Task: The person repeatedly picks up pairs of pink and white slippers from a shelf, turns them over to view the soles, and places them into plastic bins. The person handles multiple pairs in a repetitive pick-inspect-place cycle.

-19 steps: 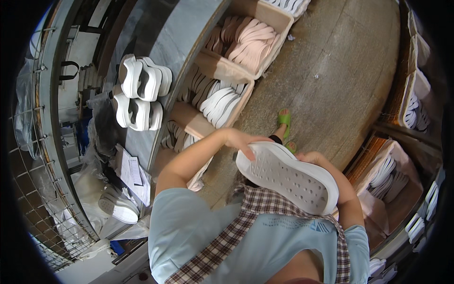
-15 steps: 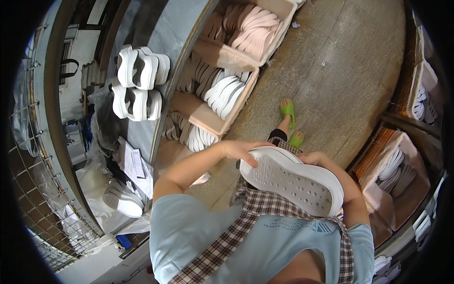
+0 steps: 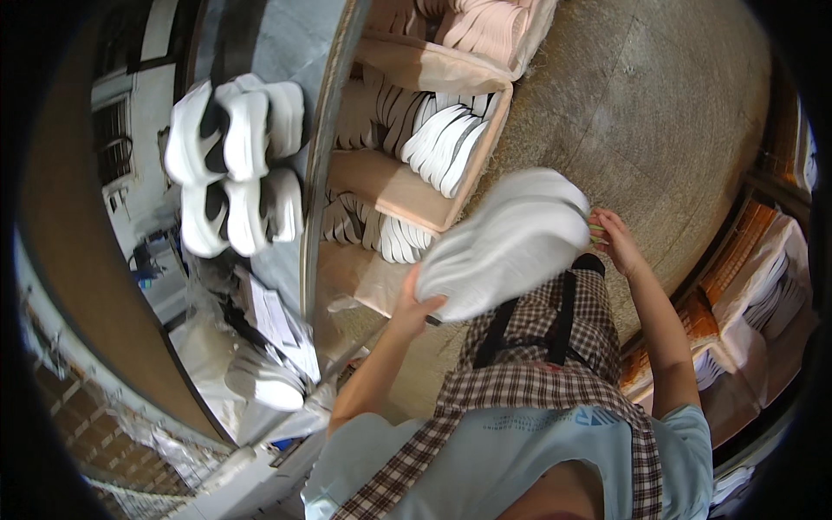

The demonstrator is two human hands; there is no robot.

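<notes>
My left hand grips one end of a white shoe sole, its thumb on top. The sole is smeared by motion, and a dark line runs across its far end; a second sole may lie with it, but I cannot tell. My right hand is beside the far end with its fingers apart, holding nothing that I can see. White soles stand on edge in two rows on the grey bench at the left. Another white sole lies nearer, beside some papers.
Cloth-lined bins along the bench hold white soles and pinkish soles. Orange baskets with pale liners stand at the right, with more soles inside. The bench's metal edge runs between the bench and the bins. A wire mesh is at lower left.
The sole has moved away from my body and turned, so its holed inner face no longer shows. My right hand has come off it; my left hand still grips one end.
</notes>
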